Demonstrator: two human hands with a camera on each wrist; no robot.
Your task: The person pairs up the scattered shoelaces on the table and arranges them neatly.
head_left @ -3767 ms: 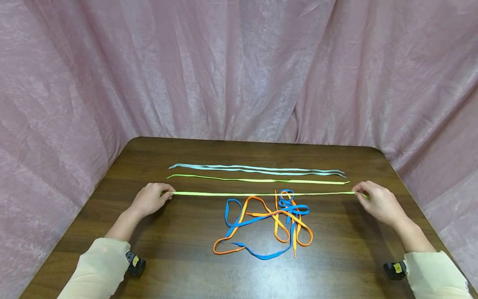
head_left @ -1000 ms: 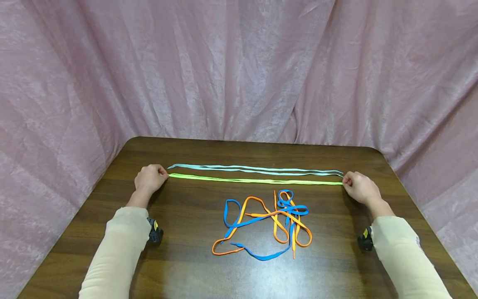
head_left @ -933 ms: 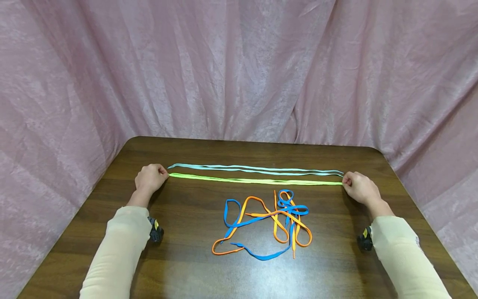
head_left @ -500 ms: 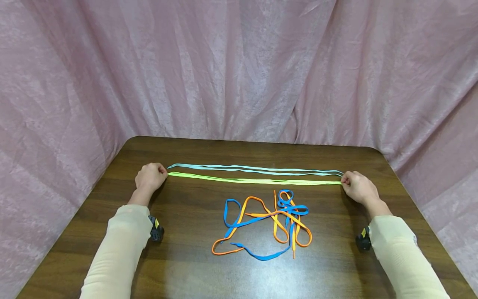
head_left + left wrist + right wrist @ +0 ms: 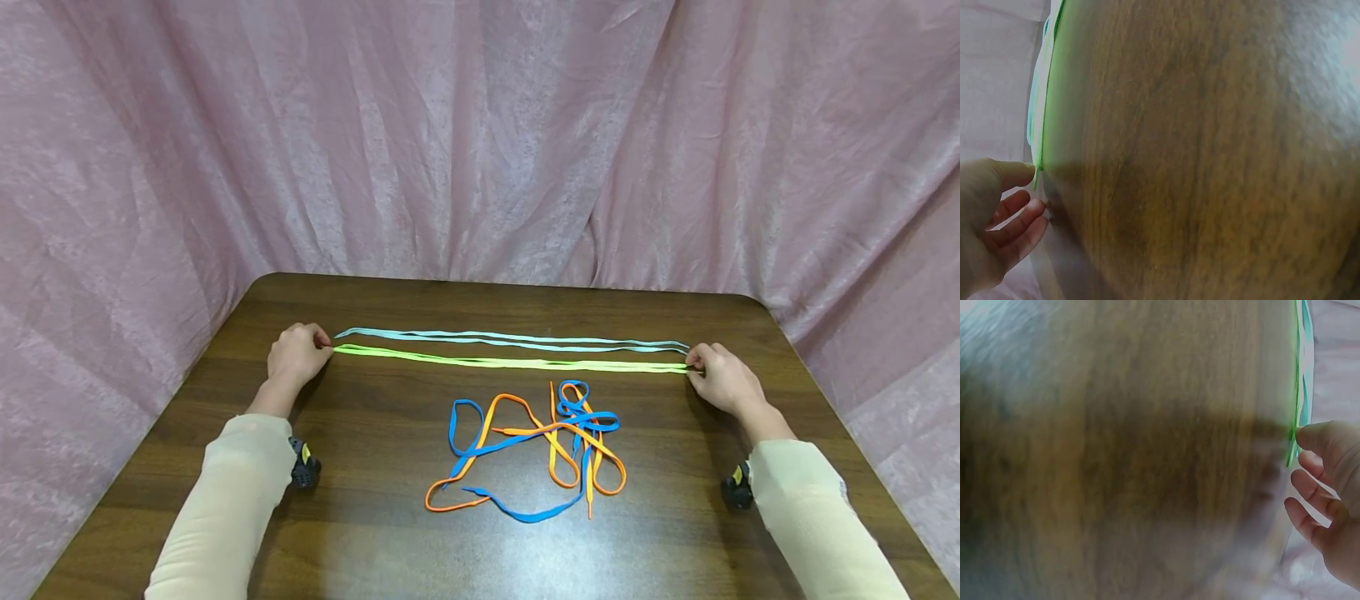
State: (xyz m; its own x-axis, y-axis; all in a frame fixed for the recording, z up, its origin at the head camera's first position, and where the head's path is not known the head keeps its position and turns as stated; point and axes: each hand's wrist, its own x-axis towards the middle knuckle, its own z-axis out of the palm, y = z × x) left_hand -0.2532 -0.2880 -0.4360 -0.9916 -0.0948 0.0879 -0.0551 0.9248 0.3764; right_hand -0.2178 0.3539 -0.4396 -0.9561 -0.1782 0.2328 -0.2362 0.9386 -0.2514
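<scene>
Two yellow-green shoelaces [image 5: 510, 363] lie side by side, stretched nearly straight across the table. At their left ends is my left hand [image 5: 296, 354], its fingers loosely parted; in the left wrist view the thumb [image 5: 1019, 174] is right at a lace, whose tip sticks out past it. My right hand [image 5: 726, 382] is at the other ends, fingers spread apart below the thumb [image 5: 1311, 436], and a lace tip shows beneath them. Just beyond, a pair of light-blue shoelaces [image 5: 495, 337] runs parallel, its right ends close to my right fingers.
Nearer me, an orange shoelace [image 5: 611, 457] and a blue shoelace [image 5: 536, 516] lie looped over each other on the brown wooden table [image 5: 375, 533]. Pink curtains [image 5: 480, 150] hang behind the table's far edge and at both sides.
Earlier the nearer yellow-green lace was held taut closer to me; it now lies against the other one. Since half a second ago, my fingers have loosened and the left hand has shifted slightly left.
</scene>
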